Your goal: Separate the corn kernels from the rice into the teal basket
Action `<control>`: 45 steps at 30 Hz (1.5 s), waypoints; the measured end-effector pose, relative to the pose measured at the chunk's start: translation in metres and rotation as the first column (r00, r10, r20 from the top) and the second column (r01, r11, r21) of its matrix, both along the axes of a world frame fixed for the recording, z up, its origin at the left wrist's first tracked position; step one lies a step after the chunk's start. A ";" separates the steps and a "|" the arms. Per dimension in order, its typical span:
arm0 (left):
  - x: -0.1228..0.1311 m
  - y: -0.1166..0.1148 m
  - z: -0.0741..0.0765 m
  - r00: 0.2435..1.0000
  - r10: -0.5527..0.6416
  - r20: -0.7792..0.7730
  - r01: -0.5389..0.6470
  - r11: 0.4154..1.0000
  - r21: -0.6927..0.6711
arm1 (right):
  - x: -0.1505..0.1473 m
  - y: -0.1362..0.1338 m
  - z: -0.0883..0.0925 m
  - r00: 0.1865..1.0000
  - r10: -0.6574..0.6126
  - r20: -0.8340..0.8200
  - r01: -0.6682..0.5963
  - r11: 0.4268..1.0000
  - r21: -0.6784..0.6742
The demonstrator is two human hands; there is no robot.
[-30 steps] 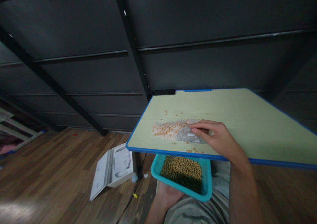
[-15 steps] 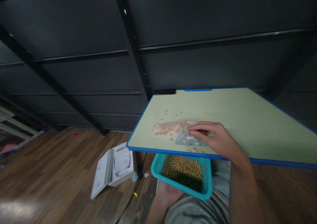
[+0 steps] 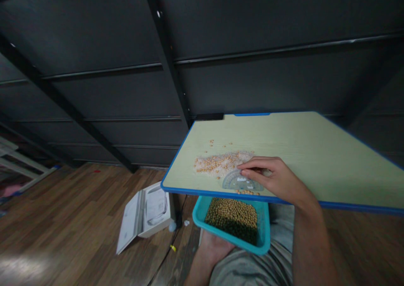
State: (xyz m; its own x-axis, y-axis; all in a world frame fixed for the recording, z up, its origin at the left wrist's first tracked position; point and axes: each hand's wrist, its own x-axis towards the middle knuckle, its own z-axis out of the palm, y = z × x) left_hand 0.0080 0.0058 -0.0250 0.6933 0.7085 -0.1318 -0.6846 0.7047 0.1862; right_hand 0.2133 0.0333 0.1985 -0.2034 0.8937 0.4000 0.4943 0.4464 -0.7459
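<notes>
Between the thumb and fingers of my right hand (image 3: 271,174) is the rounded edge of a clear protractor (image 3: 235,181). Its straight side faces the near edge of the pale green board (image 3: 293,143), beside a few soybeans (image 3: 248,192). Just beyond it lies a heap of white grains mixed with soybeans (image 3: 217,163). Below the board's edge, my left hand (image 3: 214,246) supports a turquoise basket (image 3: 232,236) from underneath; its fingers are mostly hidden. Many soybeans (image 3: 233,210) fill the basket, the nearer ones in shadow.
A black object (image 3: 209,116) sits at the board's far left corner. On the wooden floor (image 3: 78,218) to the left stands an opened white box (image 3: 154,210), with a dark cable (image 3: 166,254) near it. A dark panelled wall (image 3: 221,84) rises behind the board.
My right hand has drawn the protractor slightly toward the board's near edge, and it now lies closer to or over the few soybeans there. The basket and left hand look unmoved.
</notes>
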 end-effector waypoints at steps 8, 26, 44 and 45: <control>0.002 -0.001 0.009 0.999 0.028 -0.023 -0.029 0.999 -0.032 | 0.000 0.000 0.000 1.000 0.016 -0.004 -0.016 1.000 -0.010; -0.001 0.000 0.001 1.000 0.013 0.010 -0.013 1.000 -0.003 | -0.001 -0.001 -0.001 1.000 0.026 -0.013 -0.027 0.999 -0.034; 0.007 0.001 0.033 1.000 -0.015 -0.012 0.015 0.998 0.060 | 0.000 0.000 -0.003 0.999 0.042 0.021 -0.042 0.999 -0.024; 0.007 0.001 0.033 1.000 -0.013 0.001 0.013 0.998 0.064 | 0.000 0.000 -0.003 0.999 0.038 0.021 -0.038 0.999 -0.022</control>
